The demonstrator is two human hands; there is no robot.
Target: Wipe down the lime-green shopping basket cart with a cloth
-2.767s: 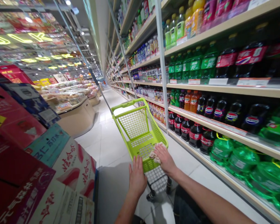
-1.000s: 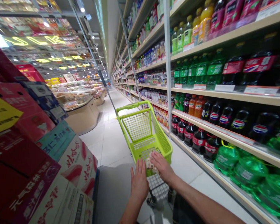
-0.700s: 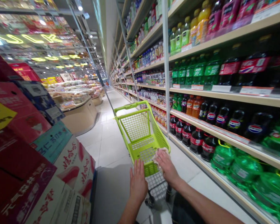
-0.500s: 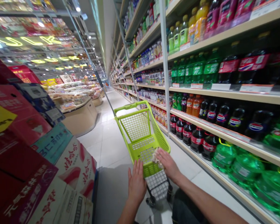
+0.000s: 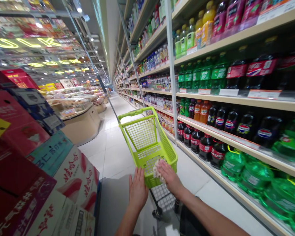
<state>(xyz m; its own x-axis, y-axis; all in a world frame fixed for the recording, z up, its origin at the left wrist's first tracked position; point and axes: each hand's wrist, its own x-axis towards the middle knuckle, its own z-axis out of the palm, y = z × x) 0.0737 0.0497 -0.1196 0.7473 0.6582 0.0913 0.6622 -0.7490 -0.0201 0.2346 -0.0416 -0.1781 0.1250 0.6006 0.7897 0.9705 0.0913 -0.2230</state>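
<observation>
A lime-green shopping cart [image 5: 140, 133] stands in the aisle in front of me, its basket empty. My left hand [image 5: 137, 190] lies flat against the near left corner of the basket, fingers stretched out. My right hand [image 5: 170, 177] presses a crumpled pale cloth [image 5: 156, 170] onto the near rim of the basket, fingers curled over it.
Shelves of cola and green soda bottles [image 5: 236, 121] run along the right. Stacked cardboard cartons [image 5: 46, 170] crowd the left. A rounded display counter [image 5: 81, 123] sits further back on the left. White tiled floor [image 5: 110, 154] runs down the aisle ahead.
My right hand has slid the cloth back and forth along the near rim, now toward the left. My left hand has stayed on the basket corner; the view has shifted slightly.
</observation>
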